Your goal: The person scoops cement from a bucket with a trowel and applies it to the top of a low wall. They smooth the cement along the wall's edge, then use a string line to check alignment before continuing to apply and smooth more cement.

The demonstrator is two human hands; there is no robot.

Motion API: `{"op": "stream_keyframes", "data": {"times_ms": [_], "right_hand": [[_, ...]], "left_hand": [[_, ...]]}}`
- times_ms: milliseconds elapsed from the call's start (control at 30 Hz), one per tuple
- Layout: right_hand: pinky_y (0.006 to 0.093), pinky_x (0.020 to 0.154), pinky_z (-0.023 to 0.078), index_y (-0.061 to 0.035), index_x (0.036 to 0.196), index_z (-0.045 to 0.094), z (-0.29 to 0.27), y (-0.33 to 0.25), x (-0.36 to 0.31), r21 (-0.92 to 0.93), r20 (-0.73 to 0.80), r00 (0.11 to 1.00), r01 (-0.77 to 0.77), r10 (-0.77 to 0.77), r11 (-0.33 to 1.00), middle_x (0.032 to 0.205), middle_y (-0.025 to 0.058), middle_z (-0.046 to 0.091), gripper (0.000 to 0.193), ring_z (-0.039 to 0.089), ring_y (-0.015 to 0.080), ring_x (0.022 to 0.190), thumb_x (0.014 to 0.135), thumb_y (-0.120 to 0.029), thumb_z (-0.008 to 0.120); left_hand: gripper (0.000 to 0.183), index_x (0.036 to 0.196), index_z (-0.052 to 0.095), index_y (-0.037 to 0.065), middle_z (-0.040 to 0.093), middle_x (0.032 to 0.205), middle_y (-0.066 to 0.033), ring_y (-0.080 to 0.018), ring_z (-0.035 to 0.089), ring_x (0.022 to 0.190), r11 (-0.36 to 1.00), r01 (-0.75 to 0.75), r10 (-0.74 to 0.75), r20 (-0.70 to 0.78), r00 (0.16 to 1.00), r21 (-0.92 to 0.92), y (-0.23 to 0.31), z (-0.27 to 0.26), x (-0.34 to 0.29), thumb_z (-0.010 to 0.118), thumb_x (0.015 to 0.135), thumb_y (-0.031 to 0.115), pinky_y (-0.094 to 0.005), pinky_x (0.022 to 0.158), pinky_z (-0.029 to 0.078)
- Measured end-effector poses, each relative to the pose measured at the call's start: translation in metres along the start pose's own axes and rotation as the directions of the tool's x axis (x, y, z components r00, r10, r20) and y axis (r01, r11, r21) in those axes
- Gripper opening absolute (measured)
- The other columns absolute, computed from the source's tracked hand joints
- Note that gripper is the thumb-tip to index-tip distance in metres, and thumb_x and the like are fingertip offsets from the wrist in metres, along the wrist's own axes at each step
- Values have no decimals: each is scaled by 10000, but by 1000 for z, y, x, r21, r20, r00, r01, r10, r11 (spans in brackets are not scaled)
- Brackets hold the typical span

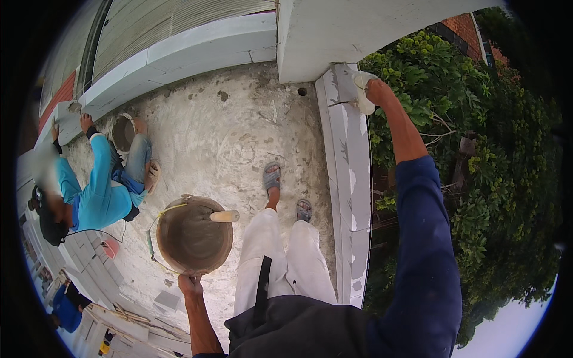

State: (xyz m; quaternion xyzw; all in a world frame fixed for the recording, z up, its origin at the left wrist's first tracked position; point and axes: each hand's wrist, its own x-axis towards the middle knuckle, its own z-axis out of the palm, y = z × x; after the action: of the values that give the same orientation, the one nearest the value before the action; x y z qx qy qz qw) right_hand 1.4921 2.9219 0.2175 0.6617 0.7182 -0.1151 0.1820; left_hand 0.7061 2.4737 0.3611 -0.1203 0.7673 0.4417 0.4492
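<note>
My left hand (190, 285) is closed on the near rim of a round bucket (168, 262). Wet grey mortar (200, 232) lies inside it, and a tool's pale wooden handle (224, 216) sticks out over the right rim, its other end hidden in the mortar. Far to the right, my outstretched right hand (377, 92) is closed on a pale, rounded, flat piece (362, 89) whose kind I cannot make out. That piece is at the outer side of the far end of a low wall of light blocks (347, 179), by a grey joint.
A co-worker in a turquoise top (104, 185) crouches at left beside another bucket (124, 132) and a block wall (173, 51). A thick pale column (316, 36) rises at the wall's far end. Leafy trees (477, 179) stand beyond the right wall.
</note>
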Motion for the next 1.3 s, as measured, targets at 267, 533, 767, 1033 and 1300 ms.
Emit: {"op": "stream_keyframes", "data": {"times_ms": [267, 533, 767, 1033, 1300], "right_hand": [[450, 753, 576, -32, 919, 702, 35, -25, -193, 155, 173, 985, -33, 6, 987, 941, 168, 709, 142, 698, 358, 888, 821, -87, 615], [426, 734, 582, -69, 929, 715, 121, -73, -488, 140, 462, 884, -152, 72, 978, 974, 128, 721, 124, 710, 307, 925, 825, -99, 655], [451, 717, 572, -39, 905, 708, 176, -111, -752, 284, 344, 721, -691, 602, 665, 887, 186, 714, 151, 714, 343, 846, 831, -100, 591], [539, 728, 519, 36, 883, 657, 161, -171, -868, 823, 62, -125, -555, 990, -122, 789, 266, 661, 182, 644, 477, 796, 848, -123, 576], [489, 841, 518, 76, 996, 662, 228, -198, -796, 662, 747, -337, 291, 573, -691, 986, 308, 677, 346, 653, 460, 978, 875, -248, 672]], "left_hand": [[564, 1331, 501, -11, 573, 1293, -164, -337, 576, 1170, 954, 36, -68, 99, 993, 296, 14, 56, 0, 506, 768, 11, -533, 981, 504], [592, 1381, 450, 28, 534, 1313, -183, -384, 567, 1178, 899, -35, -115, 313, 943, 436, 25, 82, 7, 478, 790, 32, -582, 966, 524], [501, 1288, 499, -2, 552, 1243, -172, -351, 557, 1173, 798, -178, -118, 438, 891, 576, 45, 107, -11, 496, 789, -47, -556, 1022, 477], [401, 1202, 558, -32, 590, 1219, -155, -347, 573, 1156, 411, -634, -110, 726, 679, 655, 51, 150, -26, 518, 806, 19, -551, 1038, 466], [266, 1103, 565, -48, 597, 1172, -208, -355, 586, 1143, -335, -936, -354, 907, 228, 104, 22, 156, -112, 495, 858, 26, -541, 1007, 505]]}}
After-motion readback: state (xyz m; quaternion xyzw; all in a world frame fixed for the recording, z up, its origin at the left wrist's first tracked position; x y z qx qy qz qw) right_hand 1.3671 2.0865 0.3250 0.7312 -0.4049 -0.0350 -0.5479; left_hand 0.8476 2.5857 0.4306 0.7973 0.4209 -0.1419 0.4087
